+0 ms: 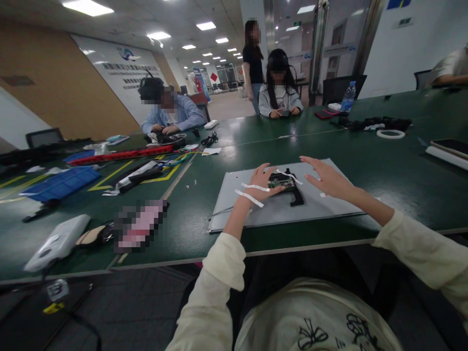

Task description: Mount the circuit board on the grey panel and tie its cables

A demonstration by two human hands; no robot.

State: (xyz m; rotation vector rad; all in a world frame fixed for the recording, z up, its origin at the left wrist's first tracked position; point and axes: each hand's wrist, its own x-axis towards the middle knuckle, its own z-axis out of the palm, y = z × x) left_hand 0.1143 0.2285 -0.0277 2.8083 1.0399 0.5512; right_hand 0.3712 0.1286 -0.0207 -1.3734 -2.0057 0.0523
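Cream fabric shirt [300,309] faces a flat grey panel [325,207] bearing a black-framed circuit board [288,183]; left hand [261,182] curves beside it, right hand [327,180] hovers opposite, both spread wide.

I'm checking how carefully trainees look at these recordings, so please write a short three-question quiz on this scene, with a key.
1. What lies directly beneath the black frame? A) a blue basket B) a grey panel C) a roll of tape
2. True or false: the right hand is closed around a water bottle.
3. Which of the wearer's arms has white strips across its hand or wrist?

Key: 1. B, the grey panel. 2. False; its fingers are spread. 3. The left.
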